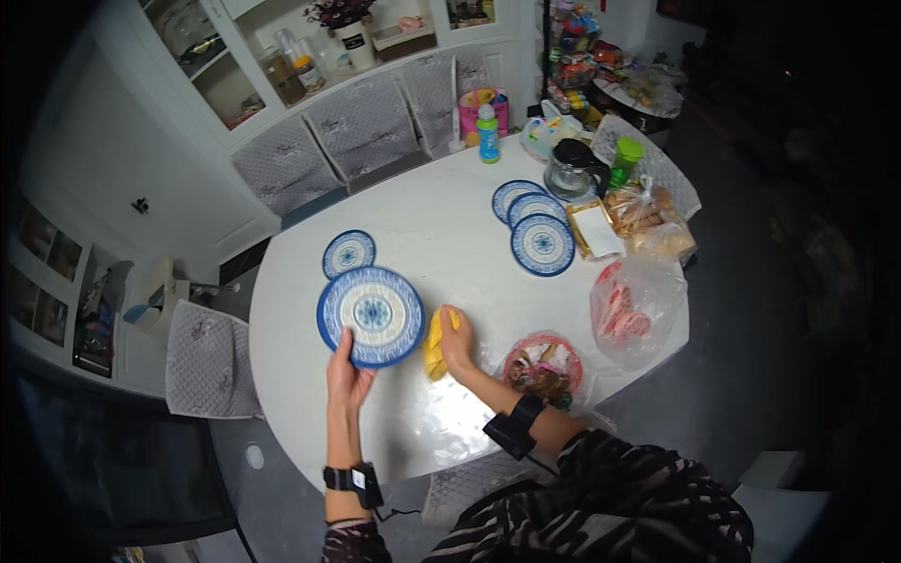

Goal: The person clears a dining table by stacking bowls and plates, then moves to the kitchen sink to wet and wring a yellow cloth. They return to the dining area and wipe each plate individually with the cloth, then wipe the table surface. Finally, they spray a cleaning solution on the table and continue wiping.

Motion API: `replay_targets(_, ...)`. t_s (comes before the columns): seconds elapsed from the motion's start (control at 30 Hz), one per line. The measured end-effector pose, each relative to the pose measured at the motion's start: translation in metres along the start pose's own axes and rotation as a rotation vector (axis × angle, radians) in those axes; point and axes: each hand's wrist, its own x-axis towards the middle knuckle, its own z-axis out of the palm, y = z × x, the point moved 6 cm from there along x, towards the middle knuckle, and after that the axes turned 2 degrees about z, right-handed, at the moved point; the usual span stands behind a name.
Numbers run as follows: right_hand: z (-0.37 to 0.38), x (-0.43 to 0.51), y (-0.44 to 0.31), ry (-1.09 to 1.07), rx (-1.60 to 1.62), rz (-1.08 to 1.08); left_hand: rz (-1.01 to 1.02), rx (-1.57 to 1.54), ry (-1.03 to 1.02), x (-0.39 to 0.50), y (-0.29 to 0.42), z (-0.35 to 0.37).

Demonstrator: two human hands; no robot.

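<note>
A round blue-and-white patterned mat or plate (372,315) is held up over the white table (429,246) by my left hand (348,373), its thumb on the near rim. Just right of it, my right hand (456,341) grips a folded yellow cloth (438,352). Beyond the held piece lies a similar blue-patterned disc (349,254), partly overlapped by it in the view. Several more matching discs (543,244) lie overlapping one another on the right side of the table.
Near my right forearm stands a red-rimmed container of scraps (542,366). Plastic bags (633,310), a glass pot with a black lid (571,169), a green cup (626,155) and a bottle (487,134) line the right and far edges. Quilted-cover chairs (362,134) surround the table.
</note>
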Motion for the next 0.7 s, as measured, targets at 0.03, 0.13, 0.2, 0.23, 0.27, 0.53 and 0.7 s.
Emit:
replay_targets(0.03, -0.007, -0.002, 0.013, 0.034, 0.07, 0.078, 0.006, 0.111, -0.094, 0.015, 0.001, 0.018)
replay_targets(0.13, -0.018, -0.019, 0.036, 0.034, 0.018, 0.12, -0.173, 0.412, -0.152, 0.072, -0.033, 0.065)
replay_targets(0.2, -0.021, -0.037, 0.051, 0.007, -0.007, 0.123, -0.358, 0.466, -0.23, 0.111, -0.079, 0.094)
replay_targets(0.23, -0.022, -0.047, 0.059, -0.005, -0.006, 0.131, -0.472, 0.413, -0.274, 0.13, -0.107, 0.108)
replay_targets(0.27, -0.02, -0.054, 0.074, -0.026, -0.013, 0.237, -0.585, 0.405, -0.272, 0.147, -0.136, 0.116)
replay_targets(0.53, -0.022, -0.071, 0.104, -0.154, 0.082, 0.241, -0.856, 0.413, -0.163, 0.243, -0.297, 0.122)
replay_targets(0.7, -0.031, -0.059, 0.096, -0.144, -0.005, 0.261, -0.848, 0.428, -0.14, 0.254, -0.308, 0.113)
